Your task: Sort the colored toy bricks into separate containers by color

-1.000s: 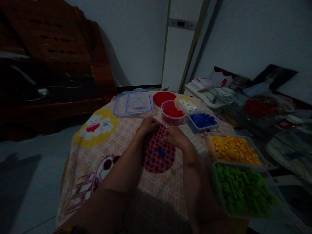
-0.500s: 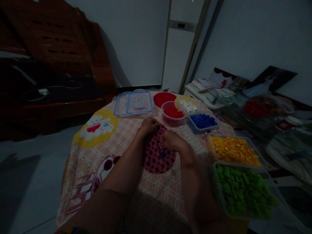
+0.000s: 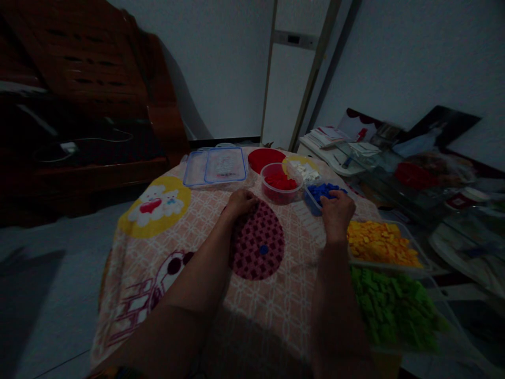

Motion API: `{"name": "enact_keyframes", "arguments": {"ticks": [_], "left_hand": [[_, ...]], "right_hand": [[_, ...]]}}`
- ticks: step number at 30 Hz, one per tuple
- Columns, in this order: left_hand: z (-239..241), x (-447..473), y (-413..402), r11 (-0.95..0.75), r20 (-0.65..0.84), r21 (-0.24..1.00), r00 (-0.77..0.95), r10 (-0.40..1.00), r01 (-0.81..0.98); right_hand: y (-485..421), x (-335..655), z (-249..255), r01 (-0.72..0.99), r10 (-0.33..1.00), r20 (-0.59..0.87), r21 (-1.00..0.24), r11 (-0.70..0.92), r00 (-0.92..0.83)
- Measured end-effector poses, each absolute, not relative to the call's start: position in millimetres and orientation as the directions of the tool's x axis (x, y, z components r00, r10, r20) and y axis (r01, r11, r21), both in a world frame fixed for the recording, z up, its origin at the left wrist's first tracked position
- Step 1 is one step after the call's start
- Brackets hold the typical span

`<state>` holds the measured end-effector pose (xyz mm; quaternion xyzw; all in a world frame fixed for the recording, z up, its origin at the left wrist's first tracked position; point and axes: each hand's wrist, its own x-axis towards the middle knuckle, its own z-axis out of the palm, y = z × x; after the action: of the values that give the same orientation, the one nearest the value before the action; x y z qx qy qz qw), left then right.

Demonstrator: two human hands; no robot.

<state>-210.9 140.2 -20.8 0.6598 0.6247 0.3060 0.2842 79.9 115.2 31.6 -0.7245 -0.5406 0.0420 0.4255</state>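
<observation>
Blue bricks [image 3: 317,190], lying in the clear tub [image 3: 310,204] just beside the red ones [image 3: 281,181]. Dipping in with the right hand [image 3: 336,210], fingers curled, cannot tell if pinching one. Holding the bumpy plate [image 3: 256,239] with the left hand [image 3: 241,202], fingers closed on its edge. Best picking one only, slowly.

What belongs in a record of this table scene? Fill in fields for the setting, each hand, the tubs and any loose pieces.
Setting: dim room, table under a patterned tablecloth
Left hand: left hand rests, fingers curled, at the far edge of the dark red oval print
Right hand: right hand reaches into the tub of blue bricks; grip unclear
Other tubs: red bricks, yellow bricks, green bricks
Loose piece: one blue brick on the oval print
Lids: clear lids at the far side
</observation>
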Motion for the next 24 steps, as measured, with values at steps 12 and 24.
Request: {"name": "enact_keyframes", "arguments": {"ticks": [12, 24], "left_hand": [[-17, -211, 138, -0.075, 0.067, 0.747, 0.037, 0.997, 0.661], [-18, -214, 140, -0.086, 0.064, 0.772, 0.058, 0.996, 0.63]], "right_hand": [[76, -3, 56, 0.842, 0.858, -0.369, -0.524, 0.126, -0.357], [65, -51, 46, 0.79, 0.677, -0.421, -0.201, 0.579, -0.603]]}}
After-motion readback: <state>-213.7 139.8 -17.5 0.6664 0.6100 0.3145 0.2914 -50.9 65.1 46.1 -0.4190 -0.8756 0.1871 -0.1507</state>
